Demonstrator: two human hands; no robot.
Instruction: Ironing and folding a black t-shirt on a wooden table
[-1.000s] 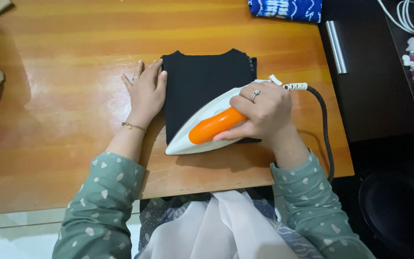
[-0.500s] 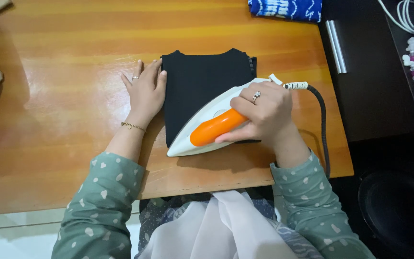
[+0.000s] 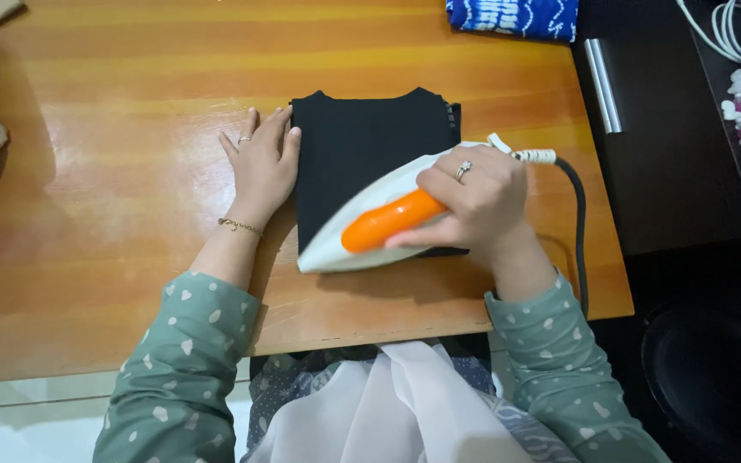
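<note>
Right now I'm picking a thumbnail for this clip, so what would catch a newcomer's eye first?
The white iron with the bright orange handle, gripped by the right hand, sits on the near edge of a folded black garment in the middle of the glossy wooden table. The left hand lies flat against the garment's left edge. A blue and white patterned cloth lies at the table's far edge.
</note>
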